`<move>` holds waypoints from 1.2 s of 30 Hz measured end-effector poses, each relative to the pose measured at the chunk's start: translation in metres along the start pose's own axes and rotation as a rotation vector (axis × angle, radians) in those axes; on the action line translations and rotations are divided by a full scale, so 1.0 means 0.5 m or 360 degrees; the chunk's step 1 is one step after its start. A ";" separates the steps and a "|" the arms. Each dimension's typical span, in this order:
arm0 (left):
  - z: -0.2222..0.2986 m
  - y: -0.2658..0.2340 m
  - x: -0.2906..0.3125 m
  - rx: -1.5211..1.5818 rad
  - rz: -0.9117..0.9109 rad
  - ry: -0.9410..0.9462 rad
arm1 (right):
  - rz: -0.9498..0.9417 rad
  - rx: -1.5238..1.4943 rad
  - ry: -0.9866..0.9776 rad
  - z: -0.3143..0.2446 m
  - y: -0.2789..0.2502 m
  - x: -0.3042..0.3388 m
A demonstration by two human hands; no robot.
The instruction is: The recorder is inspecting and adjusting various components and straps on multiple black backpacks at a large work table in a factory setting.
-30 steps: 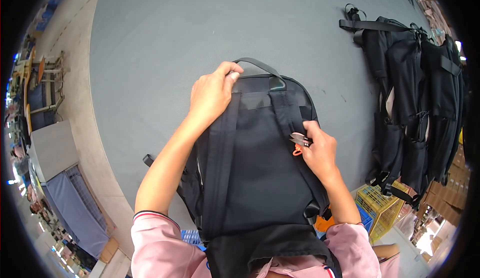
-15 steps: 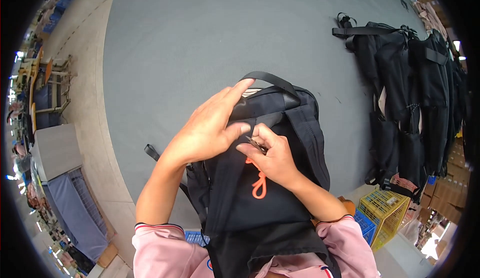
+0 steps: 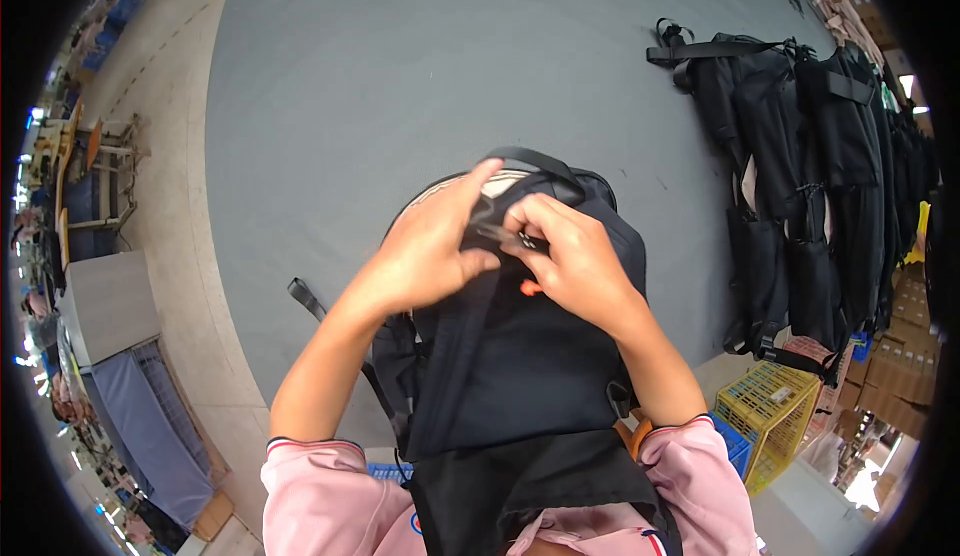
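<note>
A black backpack (image 3: 545, 376) lay back panel up at the near edge of a grey surface (image 3: 330, 86), its lower end close against the person's dark apron (image 3: 560, 466). The left hand (image 3: 425, 251) was laid over the bag's upper left, its grip spread, thumb well apart from the fingers, which reached up near the webbing top handle (image 3: 540, 160). The right hand (image 3: 580, 261), just beside it, had its grip closed around small metal snips (image 3: 533, 244), blades blurred and pointing left; an orange cord (image 3: 531, 287) showed below that hand. Whether the blades touched cloth could not be told.

The bag looked soft and probably light, its panel padded enough to hold shape, its smooth fabric perhaps a little slippery, nothing fragile. The top handle seemed the surest hold for lifting; a shoulder strap (image 3: 452, 356) would also serve. More black bags (image 3: 800, 146) hung over the surface's right edge.
</note>
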State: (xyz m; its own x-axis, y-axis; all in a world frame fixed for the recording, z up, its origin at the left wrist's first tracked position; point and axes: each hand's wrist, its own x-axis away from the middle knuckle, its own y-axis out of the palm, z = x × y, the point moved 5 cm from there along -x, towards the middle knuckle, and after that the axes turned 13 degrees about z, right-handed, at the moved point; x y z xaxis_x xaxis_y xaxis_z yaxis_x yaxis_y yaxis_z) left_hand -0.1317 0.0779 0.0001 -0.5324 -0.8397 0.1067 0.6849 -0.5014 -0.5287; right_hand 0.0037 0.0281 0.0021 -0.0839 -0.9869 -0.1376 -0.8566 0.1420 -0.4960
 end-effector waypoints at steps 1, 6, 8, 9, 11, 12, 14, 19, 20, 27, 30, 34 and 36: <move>0.019 0.002 0.015 -0.0079 0.0047 0.0154 | 0.0033 0.0004 -0.0143 -0.009 -0.011 0.006; -0.009 -0.020 0.009 0.0067 0.0098 -0.0101 | -0.0142 -0.1103 0.0500 0.007 -0.123 0.054; -0.005 -0.018 0.010 -0.0021 0.0128 -0.0018 | 0.0453 -0.0360 0.0449 0.029 -0.161 0.041; -0.002 -0.016 0.015 -0.0107 0.0161 0.0053 | 0.0473 0.0036 0.0444 0.033 -0.173 0.038; -0.008 -0.014 0.011 -0.0057 0.0142 0.0038 | 0.0557 0.0269 0.0330 0.055 -0.180 0.044; -0.008 -0.013 0.004 -0.0010 0.0119 0.0036 | 0.0571 0.0278 0.0336 0.074 -0.180 0.042; -0.007 -0.020 0.005 -0.0010 0.0104 -0.0025 | 0.0547 0.0486 0.0258 0.121 -0.167 0.044; 0.041 -0.041 0.054 0.0007 0.0063 0.0093 | -0.0317 -0.0476 0.0542 0.094 -0.149 0.136; 0.025 -0.049 0.044 0.0141 0.0134 0.0133 | -0.0154 -0.0406 0.0656 0.110 -0.152 0.136; -0.119 0.027 -0.024 -0.0626 0.0782 0.0128 | 0.0069 0.0276 0.0783 0.224 -0.057 0.116; -0.146 0.036 0.023 -0.0688 0.0949 0.0114 | 0.0095 0.0099 0.0908 0.218 -0.072 0.140; -0.162 0.049 0.115 -0.0622 0.0962 -0.0104 | 0.0044 -0.0059 0.1125 0.211 -0.109 0.169; -0.166 0.046 0.166 -0.0397 0.0891 -0.0306 | -0.0030 0.0021 0.0969 0.198 -0.140 0.181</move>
State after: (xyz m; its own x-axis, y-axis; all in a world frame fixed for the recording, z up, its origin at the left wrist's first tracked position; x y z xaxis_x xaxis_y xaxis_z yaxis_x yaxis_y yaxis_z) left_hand -0.2014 0.0140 -0.0731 -0.0135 -0.9943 -0.1054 0.6846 0.0676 -0.7258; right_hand 0.1064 -0.0636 -0.0606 -0.3481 -0.8551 0.3843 -0.8548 0.1212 -0.5046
